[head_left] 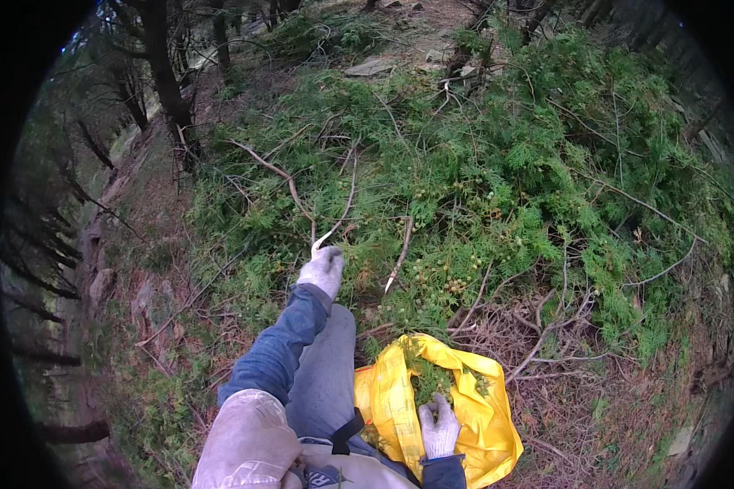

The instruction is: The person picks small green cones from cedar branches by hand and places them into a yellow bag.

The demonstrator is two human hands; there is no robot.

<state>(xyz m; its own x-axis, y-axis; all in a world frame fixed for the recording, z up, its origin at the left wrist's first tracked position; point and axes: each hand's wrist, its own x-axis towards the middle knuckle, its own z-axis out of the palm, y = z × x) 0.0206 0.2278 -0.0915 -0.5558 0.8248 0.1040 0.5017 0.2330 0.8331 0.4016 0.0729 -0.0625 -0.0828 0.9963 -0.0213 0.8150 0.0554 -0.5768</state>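
My left hand [322,269], in a whitish knit glove, is closed around the pale, torn end of a branch [292,186] that forks away from me over the heap of cut conifer foliage [465,202]. My right hand [438,426], gloved alike, is at the opening of a yellow plastic sack [486,415], with its fingers bent by green sprigs [431,380] inside; whether it holds any of them I cannot tell. Small round cones [449,284] show among the foliage just beyond the sack. A short broken branch [402,253] lies between my left hand and the cones.
Dry twigs [563,342] and bare branches lie to the right of the sack. Dark tree trunks [165,73] stand at the upper left. Flat stones [370,66] lie beyond the foliage, and rocks [102,284] show on the slope to the left. My bent leg [324,373] is beside the sack.
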